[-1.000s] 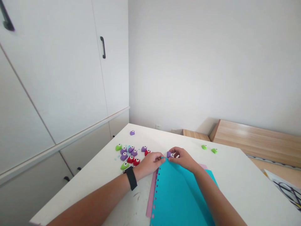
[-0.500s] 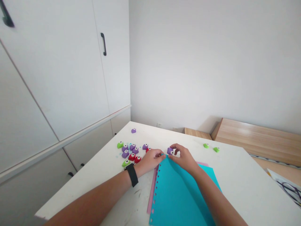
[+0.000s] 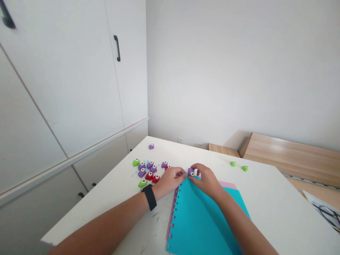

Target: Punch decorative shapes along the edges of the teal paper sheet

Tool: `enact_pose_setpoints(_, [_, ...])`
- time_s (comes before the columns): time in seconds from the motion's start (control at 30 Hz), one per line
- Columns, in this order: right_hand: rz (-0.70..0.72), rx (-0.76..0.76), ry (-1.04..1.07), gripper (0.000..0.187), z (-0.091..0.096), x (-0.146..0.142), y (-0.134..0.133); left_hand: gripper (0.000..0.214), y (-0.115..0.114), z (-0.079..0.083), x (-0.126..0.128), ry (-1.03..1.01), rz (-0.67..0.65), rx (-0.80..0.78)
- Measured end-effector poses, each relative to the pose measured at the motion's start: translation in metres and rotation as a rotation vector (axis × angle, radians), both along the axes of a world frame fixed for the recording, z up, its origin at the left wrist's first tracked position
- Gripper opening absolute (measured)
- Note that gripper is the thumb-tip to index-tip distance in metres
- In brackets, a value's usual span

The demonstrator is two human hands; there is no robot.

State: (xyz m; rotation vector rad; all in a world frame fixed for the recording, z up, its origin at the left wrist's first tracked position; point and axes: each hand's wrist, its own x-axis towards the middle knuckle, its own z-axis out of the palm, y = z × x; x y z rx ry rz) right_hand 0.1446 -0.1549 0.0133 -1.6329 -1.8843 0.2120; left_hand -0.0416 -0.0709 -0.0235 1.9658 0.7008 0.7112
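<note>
Purple punch (image 3: 190,171) turned — small, white-eyed, black-pupilled

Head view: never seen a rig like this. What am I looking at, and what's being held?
No machine here: it's a person's two bare hands, seen by a camera worn on the head, looking forward and down. The left arm wears a black wristband.

On the white table lies a turquoise sheet with a row of holes along its left edge, over a pink sheet. Purple, green and red craft punches with eye-like tops sit mostly to the left; two green punches sit at the far right.

The left hand pinches the turquoise sheet near its far-left corner. The right hand holds a purple punch at that corner; whether paper is inside it is too small to tell.
</note>
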Motion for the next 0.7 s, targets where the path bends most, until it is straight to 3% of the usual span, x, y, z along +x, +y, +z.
enact_pose_setpoints(0.27, [-0.044,-0.033,0.076,0.026,-0.001,0.0,0.001,0.037,-0.001,0.004,0.001,-0.095,0.039,-0.178])
enact_pose_setpoints(0.47, [-0.007,-0.094,0.166,0.027,-0.007,0.006,0.001,0.047,-0.002,0.006,0.0,-0.163,-0.041,-0.401])
enact_pose_setpoints(0.7, [0.09,-0.258,0.313,0.036,-0.004,0.016,0.003,0.048,-0.007,0.013,0.002,-0.135,-0.075,-0.458])
